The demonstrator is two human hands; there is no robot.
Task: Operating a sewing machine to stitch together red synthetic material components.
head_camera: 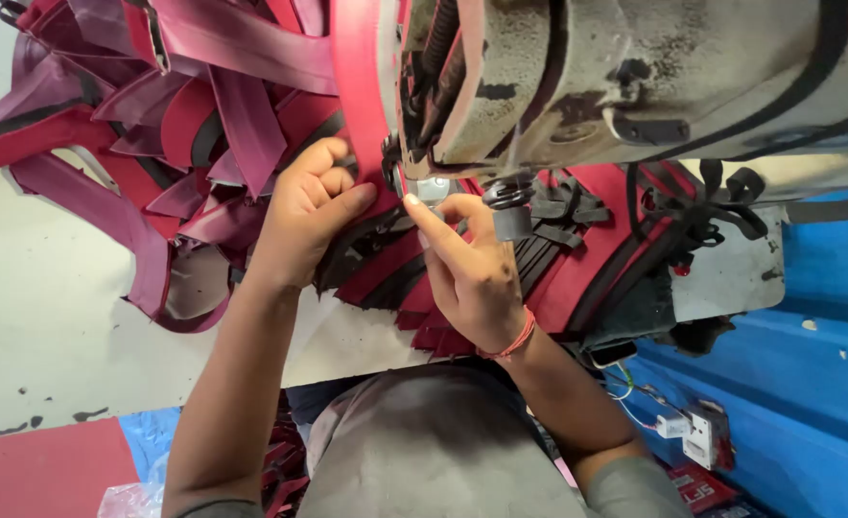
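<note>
- Head view, far left: a white worktop point(40, 317) carries a heap of maroon and red fabric strips point(155, 105), some edged in black, that spreads from the top left corner toward the middle.
- Lower left: a red sheet point(40, 475) and a bit of clear plastic wrap point(131, 499) lie below the worktop's edge.
- Left of centre: the left hand point(304, 216) is curled, its thumb pressing a red strip point(362, 105) where it meets dark-edged pieces; the fingers are folded in against that fabric, so it is grasping the strip just beside the needle area.
- Centre: the red strip runs upward along the face of a worn, grimy sewing machine head point(616, 77), and its lower end lies under the shiny presser foot point(432, 189).
- Right of centre: the right hand point(472, 269), with an orange thread bracelet point(512, 341) on the wrist, lies on stacked red and black pieces point(414, 288); its forefinger points at the presser foot and touches the fabric there, not clenched.
- Right: black straps point(702, 206) hang in a tangle under the machine.
- Far right: a blue surface point(808, 384) holds a small white electrical box point(697, 432) with thin wires.
</note>
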